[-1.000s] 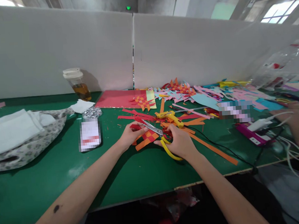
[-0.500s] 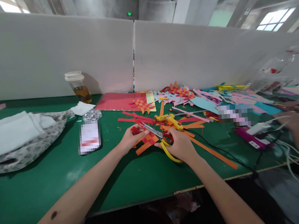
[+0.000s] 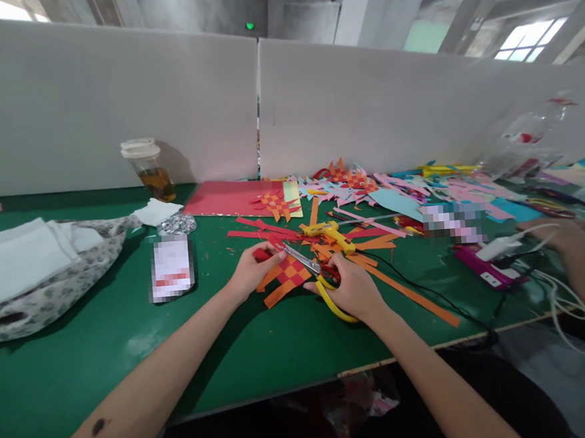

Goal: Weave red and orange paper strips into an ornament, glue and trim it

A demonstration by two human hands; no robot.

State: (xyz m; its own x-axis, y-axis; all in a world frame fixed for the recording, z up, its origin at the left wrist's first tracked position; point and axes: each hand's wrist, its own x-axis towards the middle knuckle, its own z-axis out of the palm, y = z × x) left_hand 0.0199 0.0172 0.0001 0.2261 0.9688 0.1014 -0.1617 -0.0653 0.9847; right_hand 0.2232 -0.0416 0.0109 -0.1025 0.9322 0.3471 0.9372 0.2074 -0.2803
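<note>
My left hand (image 3: 249,272) pinches a woven red and orange paper piece (image 3: 285,276) at its upper left, holding it just above the green table (image 3: 106,352). Gripping the yellow-handled scissors (image 3: 321,280), my right hand (image 3: 353,287) has fingers through the loops. The blades point up and left, across the woven piece toward my left fingers. Loose red and orange paper strips (image 3: 374,243) lie around and beyond both hands. A yellow glue gun (image 3: 331,233) rests just past the scissors.
A jar of amber liquid (image 3: 147,166) stands at the back wall. A patterned cloth bag (image 3: 41,276) lies left, a red sheet (image 3: 225,197) behind. Finished paper shapes (image 3: 354,178) pile at the back right. Another person's arm (image 3: 583,259) and a purple device (image 3: 484,269) with cables are at right.
The woven piece has turned slightly in my left hand, and the scissors have shifted a little. The other person's hand at right has drawn back.
</note>
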